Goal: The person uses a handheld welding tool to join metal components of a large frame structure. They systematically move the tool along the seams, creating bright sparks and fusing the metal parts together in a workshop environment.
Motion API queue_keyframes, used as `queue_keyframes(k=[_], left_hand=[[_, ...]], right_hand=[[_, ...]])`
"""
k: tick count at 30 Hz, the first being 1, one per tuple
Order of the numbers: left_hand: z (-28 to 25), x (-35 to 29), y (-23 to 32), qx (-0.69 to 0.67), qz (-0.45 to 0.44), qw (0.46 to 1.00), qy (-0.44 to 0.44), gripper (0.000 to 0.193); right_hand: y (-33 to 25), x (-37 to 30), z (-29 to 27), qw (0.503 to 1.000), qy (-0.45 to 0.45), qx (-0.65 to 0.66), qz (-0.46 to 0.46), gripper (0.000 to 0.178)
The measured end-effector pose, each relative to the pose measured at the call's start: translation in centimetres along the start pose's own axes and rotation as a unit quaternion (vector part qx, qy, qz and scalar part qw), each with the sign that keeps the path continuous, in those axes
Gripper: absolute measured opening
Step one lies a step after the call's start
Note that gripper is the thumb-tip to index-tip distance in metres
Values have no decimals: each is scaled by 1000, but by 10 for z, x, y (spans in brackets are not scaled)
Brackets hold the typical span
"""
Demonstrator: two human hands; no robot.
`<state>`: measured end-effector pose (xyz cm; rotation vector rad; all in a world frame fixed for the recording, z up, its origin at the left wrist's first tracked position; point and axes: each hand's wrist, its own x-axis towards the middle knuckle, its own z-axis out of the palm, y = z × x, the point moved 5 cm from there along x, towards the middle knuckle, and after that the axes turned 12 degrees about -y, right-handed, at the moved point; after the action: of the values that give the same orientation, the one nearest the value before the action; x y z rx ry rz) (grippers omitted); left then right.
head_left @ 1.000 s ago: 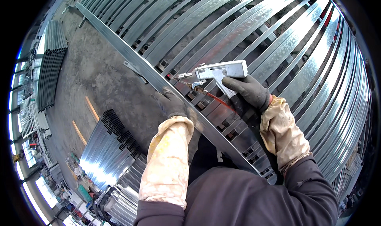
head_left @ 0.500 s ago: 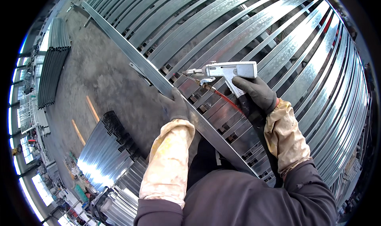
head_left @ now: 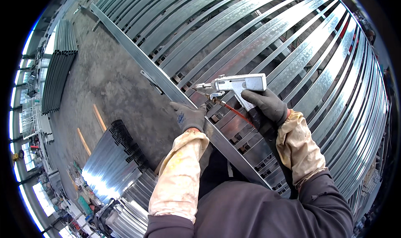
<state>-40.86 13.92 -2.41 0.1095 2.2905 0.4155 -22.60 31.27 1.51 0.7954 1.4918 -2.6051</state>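
My right hand [head_left: 267, 106], in a dark grey glove, is wrapped round the handle of a silver welding gun [head_left: 240, 83]. The gun's narrow nozzle points left, over the joint between a crossbar and the long metal edge rail [head_left: 161, 78]. A thin feed line with a brass fitting and a red hose [head_left: 238, 112] runs beneath the gun. At the rail's outer side, just below the nozzle, is my gloved left hand [head_left: 190, 116]. Its thumb and forefinger are spread, nothing is gripped, and it appears to touch the rail.
Many galvanized bars [head_left: 234, 41] form a large slatted frame to the right. Bundled metal profiles [head_left: 112, 163] lie at lower left, with wooden strips [head_left: 99, 117] beside them. Another stack of bars [head_left: 60, 77] stands farther left on the concrete floor [head_left: 112, 71].
My left hand has turned and its forefinger now extends outward from the rail. The welding gun has shifted slightly down and left, still in my right hand. The whole view has shifted slightly.
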Motion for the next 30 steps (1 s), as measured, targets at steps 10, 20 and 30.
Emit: queue_keyframes(k=[10, 20, 30], left_hand=[[9, 13, -12, 28, 45, 996, 66, 127], [9, 10, -6, -4, 32, 999, 19, 126], [6, 7, -3, -1, 32, 999, 25, 124]], right_hand=[[12, 20, 6, 999, -23, -36, -29, 36], [19, 32, 8, 997, -48, -40, -36, 42], [16, 30, 12, 995, -56, -68, -56, 40]])
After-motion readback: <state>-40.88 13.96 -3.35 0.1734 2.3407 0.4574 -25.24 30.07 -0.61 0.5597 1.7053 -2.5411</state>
